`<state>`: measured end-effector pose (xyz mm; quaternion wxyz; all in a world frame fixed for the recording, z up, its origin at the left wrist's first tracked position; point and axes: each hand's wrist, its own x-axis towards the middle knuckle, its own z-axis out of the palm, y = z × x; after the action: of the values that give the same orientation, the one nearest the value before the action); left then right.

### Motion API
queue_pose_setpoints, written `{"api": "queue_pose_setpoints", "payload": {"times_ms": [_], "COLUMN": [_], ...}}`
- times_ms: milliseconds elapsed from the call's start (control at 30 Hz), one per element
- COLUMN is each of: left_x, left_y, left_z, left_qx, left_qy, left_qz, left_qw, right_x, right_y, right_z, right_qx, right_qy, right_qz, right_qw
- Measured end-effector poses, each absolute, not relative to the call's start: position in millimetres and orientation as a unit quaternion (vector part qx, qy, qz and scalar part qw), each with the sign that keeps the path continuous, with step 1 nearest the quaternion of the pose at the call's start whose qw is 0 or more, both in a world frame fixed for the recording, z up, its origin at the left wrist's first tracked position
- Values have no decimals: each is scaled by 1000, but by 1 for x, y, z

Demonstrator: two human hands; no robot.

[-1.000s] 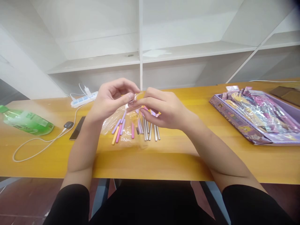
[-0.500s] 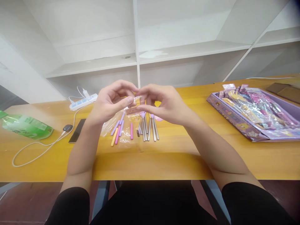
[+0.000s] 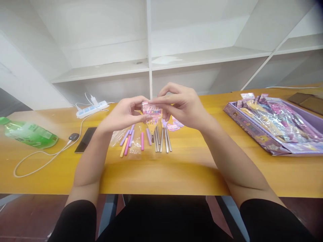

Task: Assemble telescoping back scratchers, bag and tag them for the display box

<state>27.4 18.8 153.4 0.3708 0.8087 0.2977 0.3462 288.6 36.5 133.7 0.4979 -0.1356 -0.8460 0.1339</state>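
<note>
My left hand [image 3: 128,113] pinches the left end of a small pink printed card [image 3: 153,110] in clear wrapping, above the table. The fingers of my right hand [image 3: 180,105] are bent over the card's right side and touch its top edge. Just below the card is a yellow claw-shaped head [image 3: 152,126], pointing up from a thin stem. Beside it lie several metal rods [image 3: 166,139] with purple claw heads. Purple, pink and yellow sleeves [image 3: 125,144] lie left of these, on and near clear plastic bags [image 3: 136,146].
More pink cards [image 3: 174,126] lie behind the rods. A purple box [image 3: 254,131] of wrapped items stands at the right. On the left are a green bottle [image 3: 30,134], a phone [image 3: 85,139], a cable and a white power strip [image 3: 92,109]. Shelving rises behind the wooden table [image 3: 161,174].
The wrapped card now faces me, its print visible. My right hand has shifted its fingers over the card's top edge. The yellow claw head has come into view beneath it.
</note>
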Motion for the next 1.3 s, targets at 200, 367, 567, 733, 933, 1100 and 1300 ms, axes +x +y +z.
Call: {"api": "queue_pose_setpoints", "payload": {"times_ms": [200,367,567,733,933,1100,1300], "left_x": [28,29,27,27,29,32,36], "left_y": [18,18,18,18,14,8,3], "left_z": [155,155,156,156,157,156,154], "left_qx": [809,806,801,798,804,814,827], "left_qy": [283,282,279,292,292,300,301], "left_qz": [357,368,377,377,385,383,383], "left_qw": [370,368,371,369,347,318,282], "right_x": [297,300,301,301,294,289,287], "right_y": [43,43,44,39,37,32,26], "right_z": [135,137,140,144,139,141,142], "right_qx": [-100,-101,-80,-135,-192,-203,-214], "right_qy": [-878,-887,-885,-863,-769,-783,-789], "right_qz": [78,19,28,129,365,374,352], "right_qw": [462,451,457,470,488,454,456]}}
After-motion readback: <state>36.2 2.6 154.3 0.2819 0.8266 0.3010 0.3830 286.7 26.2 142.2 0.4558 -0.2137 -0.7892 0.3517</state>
